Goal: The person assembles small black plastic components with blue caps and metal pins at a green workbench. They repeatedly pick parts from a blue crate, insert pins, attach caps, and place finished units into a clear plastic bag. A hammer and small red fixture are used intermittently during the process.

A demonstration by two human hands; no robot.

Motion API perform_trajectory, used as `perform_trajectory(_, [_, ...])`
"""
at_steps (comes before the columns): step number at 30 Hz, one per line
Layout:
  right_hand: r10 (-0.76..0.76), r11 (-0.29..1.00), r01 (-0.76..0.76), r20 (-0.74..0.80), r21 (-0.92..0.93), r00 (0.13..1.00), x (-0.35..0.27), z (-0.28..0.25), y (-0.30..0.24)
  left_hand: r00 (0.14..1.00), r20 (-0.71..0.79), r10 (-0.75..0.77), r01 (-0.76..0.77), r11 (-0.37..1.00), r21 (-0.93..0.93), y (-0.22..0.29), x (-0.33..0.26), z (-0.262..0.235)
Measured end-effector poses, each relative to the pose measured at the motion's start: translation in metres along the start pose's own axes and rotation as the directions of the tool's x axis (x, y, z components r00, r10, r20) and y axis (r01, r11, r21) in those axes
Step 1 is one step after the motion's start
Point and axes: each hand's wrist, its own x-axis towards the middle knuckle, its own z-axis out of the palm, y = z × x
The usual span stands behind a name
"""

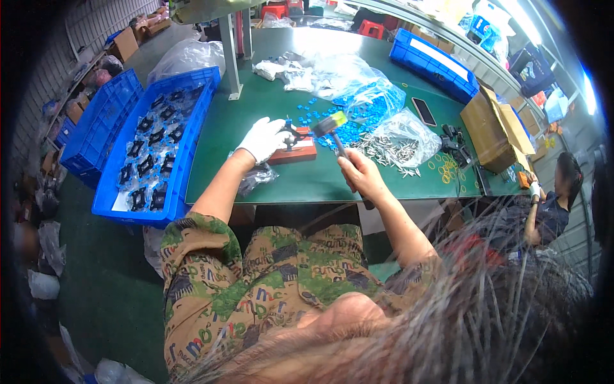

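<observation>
My left hand (263, 139), in a white glove, has its fingers closed on a dark plastic part (291, 136) resting on a reddish-brown block (299, 152). My bare right hand (362, 174) grips the dark handle of a hammer (329, 124). The hammer's head, with a yellow-green face, is just to the right of the dark part; whether they touch I cannot tell. Small blue plastic pieces (364, 121) lie loose and in a clear bag behind the block. Right of them is a heap of silver pins (390, 150), partly under another clear bag.
A blue crate (203, 115) of black parts stands left of the green table (217, 157), beside another blue crate (96, 121). On the right are yellow rings (448, 168), a phone (424, 111), black pieces (455, 146) and a cardboard box (491, 131). A co-worker (543, 214) sits far right.
</observation>
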Motion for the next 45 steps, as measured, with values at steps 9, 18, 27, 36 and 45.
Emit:
perform_trajectory(9, [-0.716,0.625,0.529,-0.152,-0.574,0.681,0.046,-0.008,-0.041,0.95,0.091,0.3,-0.308,0.842,0.442,-0.003,0.001,-0.004])
perform_trajectory(18, [-0.449,0.766,0.307,-0.128,-0.565,0.884,0.018,-0.01,-0.029,0.962,0.098,-0.255,0.272,0.925,-0.263,0.002,0.008,-0.002])
perform_trajectory(27, [-0.311,0.863,0.191,-0.194,-0.467,0.93,0.001,-0.018,0.0,0.949,0.142,-0.283,0.173,0.838,0.517,0.044,0.016,-0.063])
perform_trajectory(36, [-0.351,0.879,0.255,-0.186,-0.402,0.918,0.001,-0.008,0.012,0.992,0.02,-0.124,0.093,0.832,0.547,0.034,0.021,-0.045])
perform_trajectory(45, [-0.354,0.876,0.273,-0.147,-0.397,0.923,0.011,0.0,0.001,0.996,-0.091,0.015,0.035,0.856,0.517,0.009,0.003,0.004])
